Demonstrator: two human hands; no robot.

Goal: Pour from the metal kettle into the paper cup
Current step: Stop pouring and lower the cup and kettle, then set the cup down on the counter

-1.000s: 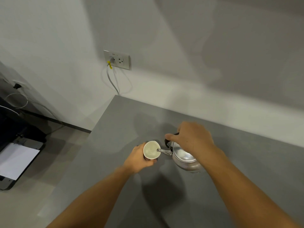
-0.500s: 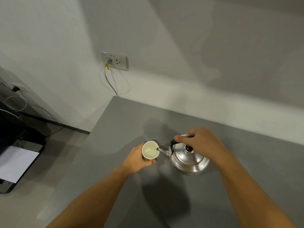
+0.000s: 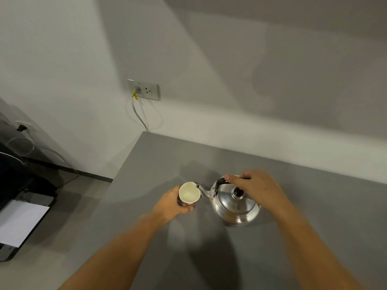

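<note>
Far left, on the floor: a dark printer [image 3: 14,208] with a white sheet of paper [image 3: 19,221] lying on its tray; cables trail along the wall behind it.

Wall, left of centre: a socket plate [image 3: 144,89] with a plug marked by a yellow tag, its grey cable [image 3: 138,114] dropping behind the table corner.

Grey table [image 3: 293,206], set against the wall.

My left hand [image 3: 170,205]: wrapped around the side of the paper cup [image 3: 189,194], fingers curled on its dark printed wall. Cup tilted, mouth toward the camera, pale inside; I cannot tell whether any liquid is in it or whether its base touches the table.

Metal kettle [image 3: 235,204]: just right of the cup, roughly upright, on or barely above the table; which, I cannot tell. Thin spout pointing left, tip at the cup's rim. Lid on, with a black knob.

My right hand [image 3: 254,185]: closed over the kettle's black handle from above, thumb along its left end.
</note>
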